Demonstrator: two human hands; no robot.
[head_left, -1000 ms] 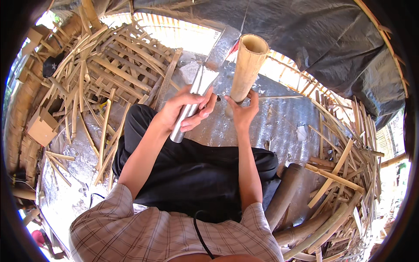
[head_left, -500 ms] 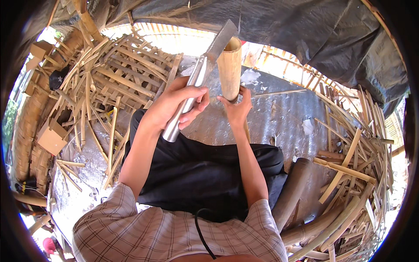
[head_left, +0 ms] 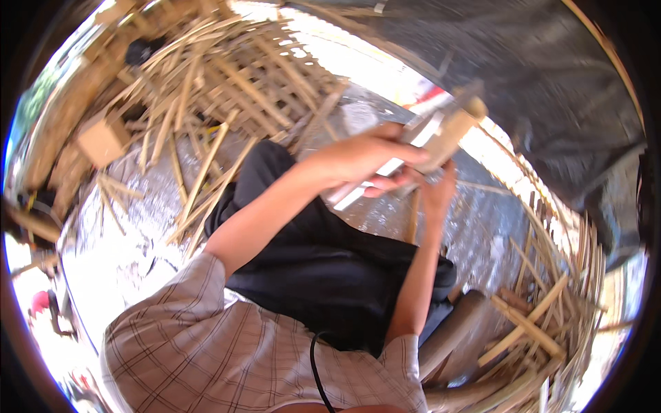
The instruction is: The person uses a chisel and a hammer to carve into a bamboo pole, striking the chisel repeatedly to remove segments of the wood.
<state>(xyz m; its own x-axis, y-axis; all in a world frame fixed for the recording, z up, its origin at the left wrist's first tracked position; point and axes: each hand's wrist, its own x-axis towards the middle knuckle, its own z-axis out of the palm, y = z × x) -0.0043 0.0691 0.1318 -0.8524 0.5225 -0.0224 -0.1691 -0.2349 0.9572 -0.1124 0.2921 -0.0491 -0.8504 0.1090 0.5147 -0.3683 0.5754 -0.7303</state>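
My left hand (head_left: 375, 160) is closed round the shiny metal handle (head_left: 351, 197) of a cleaver-like knife, its dark blade (head_left: 471, 91) smeared by motion. The blade lies along a short bamboo tube (head_left: 449, 138); whether they touch I cannot tell. My right hand (head_left: 438, 189) grips the tube near its lower end, its fingers blurred and partly behind the tube. The tube leans up and to the right.
Split bamboo strips (head_left: 241, 76) are heaped at the far left, with a cardboard box (head_left: 103, 140) beside them. More strips (head_left: 527, 330) pile up at the right, near a thick bamboo pole (head_left: 451, 323). Dark sheeting (head_left: 544, 89) hangs at the far right.
The view has turned, shifting the surroundings. Both hands, knife and bamboo tube now appear farther right; the tube has gone from nearly upright to leaning right, and the knife now overlaps it.
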